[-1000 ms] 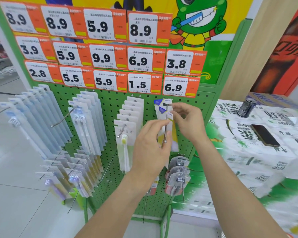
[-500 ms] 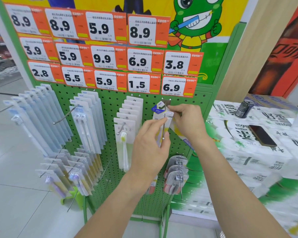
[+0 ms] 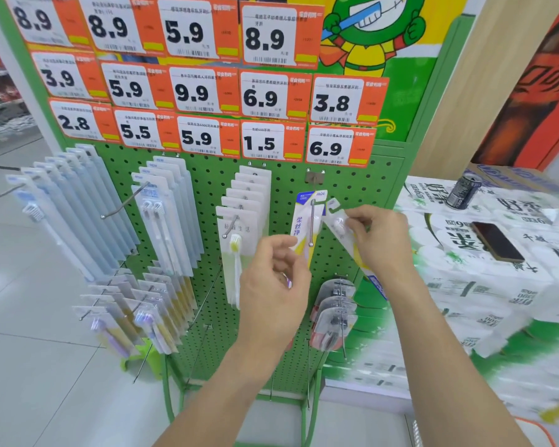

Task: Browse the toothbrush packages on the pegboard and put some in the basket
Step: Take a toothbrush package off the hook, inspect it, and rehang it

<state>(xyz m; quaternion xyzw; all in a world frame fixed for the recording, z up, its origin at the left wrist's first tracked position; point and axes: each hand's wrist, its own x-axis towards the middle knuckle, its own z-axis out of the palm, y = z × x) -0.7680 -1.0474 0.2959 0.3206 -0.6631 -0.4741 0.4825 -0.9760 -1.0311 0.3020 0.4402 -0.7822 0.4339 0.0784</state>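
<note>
A green pegboard [image 3: 213, 188] carries rows of toothbrush packages on metal hooks. My right hand [image 3: 380, 241] pinches the top of one yellow-and-white toothbrush package [image 3: 335, 221], which is off its hook and tilted to the right. A second package of the same kind [image 3: 301, 217] still hangs on the hook [image 3: 311, 222]. My left hand [image 3: 275, 282] curls its fingers round that hanging package's lower part. No basket is in view.
Other packages hang to the left: long blue ones [image 3: 78, 204], white twin packs [image 3: 165, 217], white cards with a yellow brush [image 3: 239, 227]. Clear blister packs [image 3: 334, 304] hang below. Right stands a stack of tissue packs [image 3: 481, 279] with a phone [image 3: 497, 241] and a can [image 3: 463, 191].
My right hand has slid the front package off the hook's tip and drawn it to the right. My left hand stayed at the hanging package, slightly lower.
</note>
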